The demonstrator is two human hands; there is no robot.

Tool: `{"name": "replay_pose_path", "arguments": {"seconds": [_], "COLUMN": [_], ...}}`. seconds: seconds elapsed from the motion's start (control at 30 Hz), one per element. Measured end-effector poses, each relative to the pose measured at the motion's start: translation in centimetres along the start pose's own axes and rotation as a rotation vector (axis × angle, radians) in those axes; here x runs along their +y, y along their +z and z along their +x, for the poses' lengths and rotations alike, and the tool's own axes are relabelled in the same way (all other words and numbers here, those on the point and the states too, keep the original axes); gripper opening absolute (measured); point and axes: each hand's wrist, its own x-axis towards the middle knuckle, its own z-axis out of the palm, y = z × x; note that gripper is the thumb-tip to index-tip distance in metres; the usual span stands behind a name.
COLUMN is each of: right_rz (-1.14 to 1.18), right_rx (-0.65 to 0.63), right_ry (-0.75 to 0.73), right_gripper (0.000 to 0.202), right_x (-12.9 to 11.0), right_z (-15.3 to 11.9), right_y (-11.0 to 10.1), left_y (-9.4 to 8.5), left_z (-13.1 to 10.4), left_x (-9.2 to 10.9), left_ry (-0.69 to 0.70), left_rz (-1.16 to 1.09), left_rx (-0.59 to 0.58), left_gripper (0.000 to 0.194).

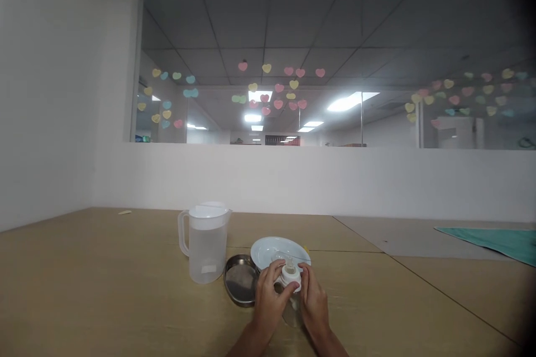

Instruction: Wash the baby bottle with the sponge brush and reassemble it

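Note:
Between both hands is a small white ring-shaped cap (pixel 292 274) with a clear, nipple-like tip standing up from it. My left hand (pixel 269 297) has its thumb and fingers closed on the cap's left side. On the cap's right side, my right hand (pixel 314 298) holds it with bent fingers. Just behind the hands lies a pale blue-white bowl (pixel 262 251) with something clear in it. A shallow metal tray (pixel 242 281) sits left of my left hand, touching or close to the bowl. Something clear or shiny, hard to make out, shows below the cap between my wrists.
A translucent plastic pitcher (pixel 208 248) with its handle to the left stands left of the metal tray. A teal cloth (pixel 498 241) lies at the far right of the table (pixel 125 290). A small pale object (pixel 124 212) is at the back left. Behind rises a white wall with a window.

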Motion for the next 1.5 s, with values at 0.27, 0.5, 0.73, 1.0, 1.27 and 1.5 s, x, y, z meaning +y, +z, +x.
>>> {"name": "replay_pose_path", "arguments": {"seconds": [0.27,0.5,0.73,1.0,1.27,1.5], "right_rz": [0.002,-0.009,-0.003,-0.013,-0.051,-0.022], "right_rx": [-0.002,-0.001,0.013,-0.026,-0.044,-0.057], "right_ry": [0.02,0.046,0.034,0.065,0.08,0.094], "right_gripper": [0.05,0.05,0.049,0.048,0.051,0.047], "right_x": [-0.08,-0.38,-0.34,-0.25,-0.07,-0.35], "right_z": [-0.14,-0.08,-0.17,0.0,0.07,-0.05], "right_y": [0.01,0.0,0.09,-0.19,-0.1,-0.16], "left_y": [-0.02,-0.11,0.0,-0.1,0.14,-0.18], "left_z": [-0.07,-0.14,-0.05,-0.39,-0.4,-0.33], "left_x": [0.09,0.09,-0.45,-0.53,-0.6,0.06], "left_ry": [-0.02,0.019,-0.025,0.066,0.063,0.255], "left_rz": [0.069,0.197,0.176,0.155,0.258,0.455], "left_rx": [0.015,0.03,-0.007,-0.055,-0.007,0.101], "left_gripper": [0.021,0.02,0.018,0.024,0.021,0.024]}}
